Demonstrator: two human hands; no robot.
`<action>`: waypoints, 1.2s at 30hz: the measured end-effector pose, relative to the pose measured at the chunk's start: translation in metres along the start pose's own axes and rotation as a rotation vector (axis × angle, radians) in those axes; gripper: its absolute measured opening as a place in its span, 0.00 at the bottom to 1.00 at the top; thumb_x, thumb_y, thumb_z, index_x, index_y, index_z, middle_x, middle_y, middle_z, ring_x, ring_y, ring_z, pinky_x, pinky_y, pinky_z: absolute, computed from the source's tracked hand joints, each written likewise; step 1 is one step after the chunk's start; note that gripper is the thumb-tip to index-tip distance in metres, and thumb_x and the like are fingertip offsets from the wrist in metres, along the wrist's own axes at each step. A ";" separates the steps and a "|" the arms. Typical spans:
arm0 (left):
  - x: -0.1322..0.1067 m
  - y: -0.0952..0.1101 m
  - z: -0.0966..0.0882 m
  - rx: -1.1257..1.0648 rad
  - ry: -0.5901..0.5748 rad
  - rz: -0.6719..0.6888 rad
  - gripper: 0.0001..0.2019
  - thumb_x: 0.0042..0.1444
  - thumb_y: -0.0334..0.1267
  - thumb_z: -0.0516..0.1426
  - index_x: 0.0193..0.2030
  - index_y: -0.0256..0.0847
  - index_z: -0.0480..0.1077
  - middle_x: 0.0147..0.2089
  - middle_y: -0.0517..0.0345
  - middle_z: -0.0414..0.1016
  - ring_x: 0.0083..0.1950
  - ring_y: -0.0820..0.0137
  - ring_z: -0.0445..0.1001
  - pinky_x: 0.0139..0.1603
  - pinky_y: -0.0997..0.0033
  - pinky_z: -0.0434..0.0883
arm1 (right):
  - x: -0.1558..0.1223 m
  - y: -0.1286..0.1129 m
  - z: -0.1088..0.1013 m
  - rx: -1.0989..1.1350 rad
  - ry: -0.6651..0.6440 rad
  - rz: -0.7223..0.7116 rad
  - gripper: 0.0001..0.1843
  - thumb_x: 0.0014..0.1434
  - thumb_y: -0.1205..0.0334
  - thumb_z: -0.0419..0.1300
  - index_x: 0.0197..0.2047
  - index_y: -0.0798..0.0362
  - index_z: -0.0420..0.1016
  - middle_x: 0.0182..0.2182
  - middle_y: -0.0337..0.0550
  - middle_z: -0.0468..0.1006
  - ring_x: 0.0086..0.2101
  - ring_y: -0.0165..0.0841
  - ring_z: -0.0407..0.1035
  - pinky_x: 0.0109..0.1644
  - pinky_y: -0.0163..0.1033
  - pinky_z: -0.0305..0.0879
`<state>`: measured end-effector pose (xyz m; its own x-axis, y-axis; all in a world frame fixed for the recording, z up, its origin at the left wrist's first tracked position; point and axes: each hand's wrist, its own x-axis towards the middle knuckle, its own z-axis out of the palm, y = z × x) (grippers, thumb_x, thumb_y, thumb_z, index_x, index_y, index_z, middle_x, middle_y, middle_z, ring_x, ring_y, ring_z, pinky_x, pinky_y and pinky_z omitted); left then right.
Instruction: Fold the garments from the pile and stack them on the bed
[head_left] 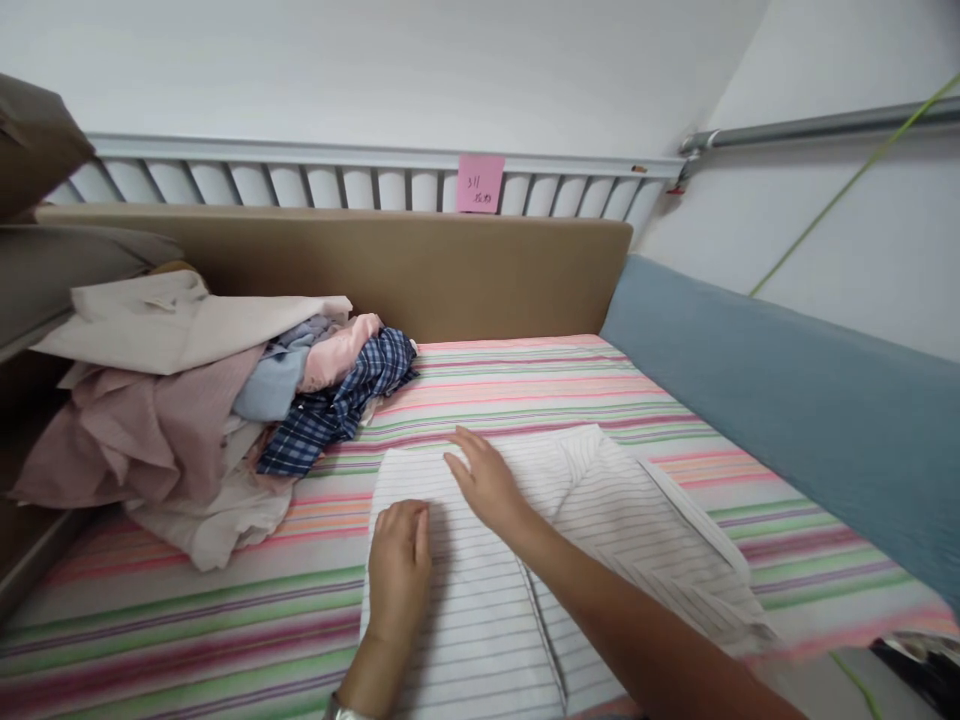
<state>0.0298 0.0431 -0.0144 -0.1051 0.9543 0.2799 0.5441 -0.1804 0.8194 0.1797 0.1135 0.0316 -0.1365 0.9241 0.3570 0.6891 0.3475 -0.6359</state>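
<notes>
A white shirt with thin grey stripes [480, 600] lies spread on the bed in front of me, partly folded, with creases on its right side. My left hand [400, 560] is at the shirt's left edge, its fingers curled down and their tips hidden, so I cannot see whether cloth is held. Over the upper part of the shirt is my right hand [484, 482], its fingers apart and holding nothing. My right forearm crosses the shirt and covers some of it.
A heap of crumpled clothes lies at the left, with a blue plaid garment [337, 405], a dusty-pink one [150, 430] and a cream one [202, 325]. The striped bed sheet [187, 630] meets a brown headboard [450, 275] and a blue-grey side panel [787, 390].
</notes>
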 end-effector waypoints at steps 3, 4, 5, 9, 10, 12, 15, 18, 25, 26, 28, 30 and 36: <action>-0.006 -0.009 0.007 0.381 -0.059 0.034 0.17 0.58 0.36 0.48 0.51 0.39 0.71 0.58 0.43 0.68 0.60 0.53 0.64 0.58 0.49 0.63 | -0.004 -0.006 0.020 -0.184 -0.166 -0.224 0.23 0.64 0.55 0.48 0.61 0.50 0.63 0.63 0.48 0.58 0.64 0.38 0.48 0.66 0.53 0.44; -0.009 -0.011 0.011 0.479 -0.088 0.023 0.19 0.57 0.34 0.48 0.55 0.38 0.69 0.62 0.42 0.64 0.63 0.51 0.60 0.59 0.47 0.61 | -0.005 -0.003 0.025 -0.226 -0.256 -0.247 0.24 0.64 0.54 0.49 0.62 0.49 0.61 0.64 0.48 0.56 0.64 0.39 0.45 0.66 0.54 0.41; -0.011 -0.012 0.014 0.554 -0.115 0.012 0.21 0.57 0.34 0.48 0.57 0.37 0.67 0.64 0.40 0.60 0.65 0.49 0.56 0.60 0.46 0.59 | -0.005 0.000 0.029 -0.261 -0.344 -0.243 0.25 0.64 0.53 0.50 0.63 0.49 0.60 0.65 0.48 0.54 0.65 0.40 0.44 0.66 0.55 0.40; -0.018 -0.010 0.022 0.666 -0.168 -0.006 0.24 0.58 0.36 0.47 0.62 0.37 0.61 0.67 0.39 0.54 0.68 0.47 0.50 0.63 0.43 0.55 | -0.007 0.004 0.038 -0.318 -0.400 -0.198 0.29 0.64 0.49 0.47 0.66 0.49 0.54 0.66 0.48 0.48 0.66 0.39 0.38 0.66 0.56 0.38; -0.018 -0.009 0.023 0.670 -0.170 -0.009 0.24 0.59 0.36 0.47 0.62 0.37 0.61 0.67 0.38 0.54 0.68 0.47 0.50 0.64 0.43 0.54 | -0.008 0.001 0.041 -0.307 -0.375 -0.239 0.29 0.65 0.49 0.47 0.66 0.48 0.52 0.67 0.46 0.45 0.66 0.38 0.36 0.67 0.55 0.36; -0.019 -0.008 0.023 0.663 -0.175 -0.019 0.24 0.59 0.36 0.46 0.62 0.34 0.60 0.66 0.37 0.55 0.68 0.47 0.49 0.65 0.43 0.52 | -0.006 -0.006 0.052 -0.272 -0.386 -0.329 0.29 0.65 0.49 0.46 0.67 0.46 0.50 0.67 0.43 0.44 0.66 0.35 0.35 0.67 0.53 0.35; -0.021 -0.009 0.024 0.625 -0.166 -0.038 0.25 0.59 0.39 0.47 0.63 0.33 0.59 0.66 0.34 0.54 0.69 0.47 0.47 0.65 0.42 0.51 | 0.004 -0.004 0.074 -0.248 -0.506 -0.323 0.28 0.65 0.48 0.45 0.65 0.47 0.55 0.66 0.43 0.50 0.65 0.36 0.40 0.67 0.53 0.36; -0.025 -0.010 0.027 0.584 -0.150 -0.036 0.27 0.60 0.43 0.48 0.64 0.33 0.57 0.68 0.34 0.49 0.70 0.47 0.45 0.66 0.40 0.49 | 0.022 0.010 0.095 -0.262 -0.569 -0.253 0.28 0.65 0.47 0.45 0.65 0.48 0.57 0.65 0.44 0.54 0.65 0.38 0.43 0.67 0.53 0.38; -0.026 -0.015 0.019 0.565 -0.128 0.013 0.28 0.60 0.46 0.47 0.65 0.38 0.54 0.69 0.37 0.47 0.70 0.49 0.45 0.66 0.41 0.50 | 0.010 -0.003 0.073 -0.285 -0.494 -0.243 0.28 0.64 0.52 0.48 0.64 0.52 0.57 0.65 0.50 0.52 0.65 0.40 0.42 0.66 0.54 0.42; -0.026 -0.013 0.014 0.568 -0.126 0.025 0.27 0.60 0.44 0.48 0.65 0.38 0.55 0.69 0.38 0.49 0.70 0.50 0.46 0.66 0.42 0.50 | -0.006 -0.007 0.059 -0.286 -0.434 -0.269 0.27 0.64 0.54 0.49 0.65 0.51 0.57 0.65 0.50 0.51 0.65 0.39 0.42 0.66 0.54 0.42; -0.029 -0.007 0.003 0.574 -0.109 0.042 0.24 0.61 0.41 0.47 0.64 0.39 0.57 0.68 0.41 0.53 0.69 0.52 0.48 0.65 0.43 0.52 | -0.045 -0.009 0.030 -0.297 -0.340 -0.319 0.27 0.63 0.54 0.50 0.65 0.49 0.56 0.66 0.48 0.49 0.65 0.38 0.40 0.66 0.55 0.41; -0.038 0.000 -0.006 0.591 -0.070 0.062 0.23 0.62 0.40 0.46 0.63 0.40 0.59 0.67 0.43 0.54 0.69 0.53 0.49 0.65 0.43 0.54 | -0.084 -0.005 0.006 -0.334 -0.312 -0.304 0.28 0.63 0.52 0.51 0.64 0.48 0.57 0.66 0.47 0.49 0.65 0.39 0.39 0.66 0.55 0.40; -0.098 0.011 0.002 0.726 -0.075 0.287 0.23 0.62 0.40 0.46 0.64 0.45 0.57 0.68 0.50 0.53 0.69 0.56 0.49 0.65 0.45 0.55 | -0.148 0.013 -0.038 -0.385 -0.295 -0.081 0.27 0.64 0.51 0.50 0.64 0.50 0.59 0.65 0.49 0.52 0.65 0.41 0.42 0.66 0.57 0.41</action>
<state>0.0474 -0.0523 -0.0343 0.1644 0.9120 0.3757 0.9522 -0.2461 0.1808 0.2362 -0.0249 -0.0040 -0.3581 0.9215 0.1501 0.8732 0.3875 -0.2954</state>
